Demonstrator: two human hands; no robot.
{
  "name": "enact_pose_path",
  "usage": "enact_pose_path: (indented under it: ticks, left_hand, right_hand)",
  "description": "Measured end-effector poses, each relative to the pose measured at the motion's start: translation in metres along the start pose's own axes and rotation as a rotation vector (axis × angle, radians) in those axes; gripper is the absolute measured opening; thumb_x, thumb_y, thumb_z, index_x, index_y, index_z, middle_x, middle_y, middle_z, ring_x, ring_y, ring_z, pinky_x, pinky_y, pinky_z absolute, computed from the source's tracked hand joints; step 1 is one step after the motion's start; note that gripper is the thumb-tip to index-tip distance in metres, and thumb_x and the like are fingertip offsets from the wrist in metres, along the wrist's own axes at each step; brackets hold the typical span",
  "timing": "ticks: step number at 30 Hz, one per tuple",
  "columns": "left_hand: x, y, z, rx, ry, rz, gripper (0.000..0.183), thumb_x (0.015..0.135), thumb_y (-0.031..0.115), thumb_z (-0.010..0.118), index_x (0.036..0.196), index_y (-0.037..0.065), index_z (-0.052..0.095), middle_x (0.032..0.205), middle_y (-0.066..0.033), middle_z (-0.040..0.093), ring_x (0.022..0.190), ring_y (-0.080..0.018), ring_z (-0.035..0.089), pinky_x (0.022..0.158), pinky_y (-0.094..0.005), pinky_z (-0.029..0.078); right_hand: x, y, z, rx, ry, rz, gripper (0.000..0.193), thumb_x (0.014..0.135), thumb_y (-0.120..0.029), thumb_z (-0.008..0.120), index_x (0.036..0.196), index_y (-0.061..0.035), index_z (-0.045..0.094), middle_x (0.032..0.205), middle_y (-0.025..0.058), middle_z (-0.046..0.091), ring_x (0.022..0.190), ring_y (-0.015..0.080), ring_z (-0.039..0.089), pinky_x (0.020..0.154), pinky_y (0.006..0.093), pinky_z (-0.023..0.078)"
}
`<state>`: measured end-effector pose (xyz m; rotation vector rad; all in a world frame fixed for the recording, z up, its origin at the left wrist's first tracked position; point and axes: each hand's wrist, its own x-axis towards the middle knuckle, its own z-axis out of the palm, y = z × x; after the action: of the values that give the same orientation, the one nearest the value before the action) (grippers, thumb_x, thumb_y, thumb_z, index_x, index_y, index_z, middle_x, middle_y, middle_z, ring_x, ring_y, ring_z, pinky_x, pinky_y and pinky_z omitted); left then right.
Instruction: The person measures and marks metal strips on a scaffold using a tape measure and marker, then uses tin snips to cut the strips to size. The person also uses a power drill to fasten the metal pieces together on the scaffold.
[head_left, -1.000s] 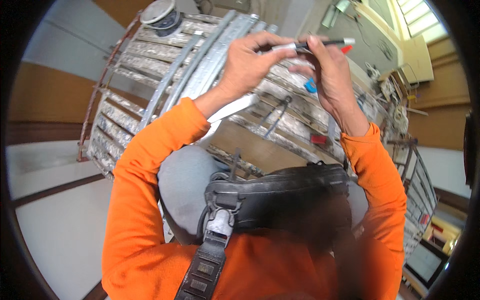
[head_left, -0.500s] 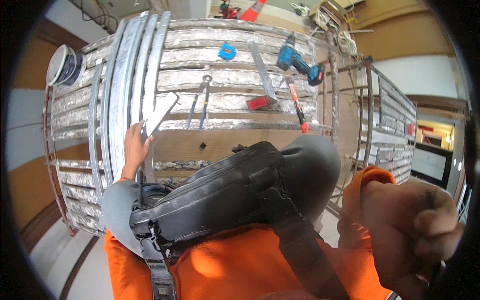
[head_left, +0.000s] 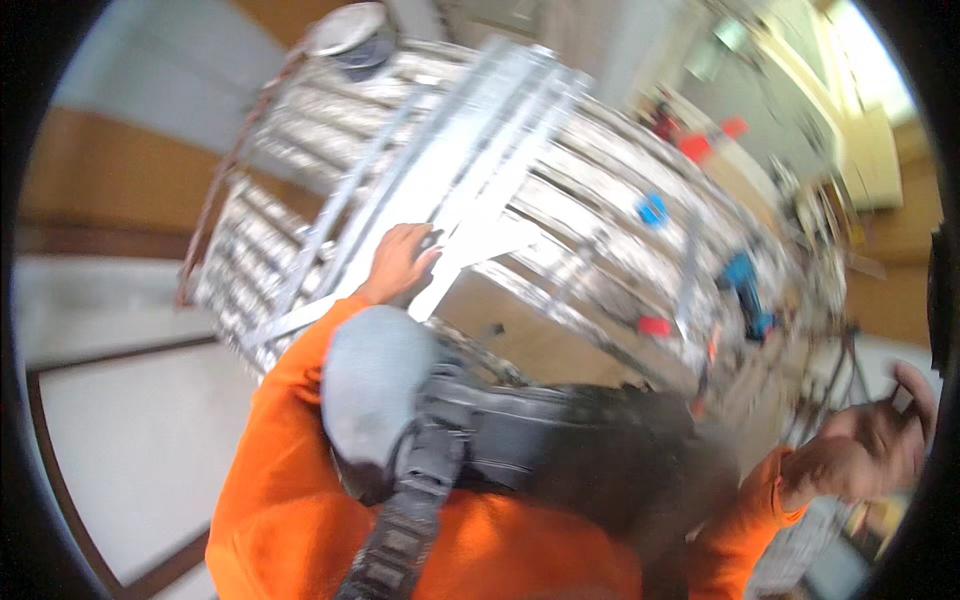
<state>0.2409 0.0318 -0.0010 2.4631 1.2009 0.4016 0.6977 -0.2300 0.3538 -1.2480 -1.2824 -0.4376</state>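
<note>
Long, shiny metal channels [head_left: 455,130] lie side by side across the slatted bench top [head_left: 290,130]. My left hand [head_left: 398,265] is over their near part, fingers curled and thumb opposite, at the edge of a metal channel; glare and blur hide the exact contact. Close to its fingertips is a bright white flat piece [head_left: 500,240]. Out to the right, away from the bench, my right hand [head_left: 870,440] is raised, blurred, with thumb and fingers apart and nothing visible in it.
On the bench's right lie a blue tape measure [head_left: 653,210], a blue cordless drill [head_left: 745,295] and a red-ended metal piece [head_left: 655,326]. A bucket [head_left: 350,40] stands at the far left corner. A black bag [head_left: 560,435] crosses my lap.
My view has swung left, so the bench appears tilted and shifted right. My left hand stays by the channels; my right hand has opened out from a more closed shape.
</note>
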Motion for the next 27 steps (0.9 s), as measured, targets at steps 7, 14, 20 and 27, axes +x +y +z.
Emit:
enact_pose_path:
  ticks: [7,14,20,27]
  left_hand:
    - [0.148,-0.124,-0.12,0.184,0.388,-0.389,0.045,0.09,0.018,0.069,0.132,0.005,0.06,0.126,-0.022,0.062,0.117,-0.0428,0.061,0.099,-0.0498,0.05]
    - [0.288,-0.229,-0.166,0.238,0.421,-0.485,0.063,0.086,0.01,0.066,0.146,0.008,0.047,0.147,-0.0198,0.049,0.128,-0.0416,0.057,0.104,-0.0509,0.049]
    - [0.321,-0.286,-0.156,0.282,0.273,-0.474,0.057,0.086,0.006,0.064,0.141,0.008,0.05,0.147,-0.0182,0.049,0.127,-0.0414,0.058,0.103,-0.0517,0.049]
    - [0.279,-0.293,-0.16,0.298,0.439,-0.237,0.028,0.085,0.007,0.069,0.114,0.007,0.069,0.118,-0.0184,0.068,0.11,-0.0424,0.065,0.094,-0.05,0.052]
  right_hand:
    - [-0.065,0.003,0.072,-0.173,-1.2,0.417,0.021,0.092,-0.005,0.066,0.112,-0.0011,0.07,0.101,0.0147,0.072,0.088,0.026,0.068,0.083,0.0348,0.052]
    - [-0.088,0.017,0.011,-0.529,-1.165,0.845,0.013,0.094,-0.005,0.065,0.105,0.0017,0.069,0.086,0.0136,0.072,0.073,0.022,0.068,0.07,0.0342,0.053]
    - [-0.103,-0.003,-0.051,-0.602,-1.025,1.337,0.015,0.097,-0.003,0.059,0.107,0.0034,0.068,0.082,0.0089,0.07,0.074,0.0156,0.066,0.069,0.0296,0.05]
    - [-0.09,-0.012,-0.009,-0.516,-0.95,1.372,0.016,0.097,-0.003,0.056,0.106,0.0035,0.067,0.078,0.0086,0.069,0.07,0.0156,0.064,0.065,0.0302,0.05]
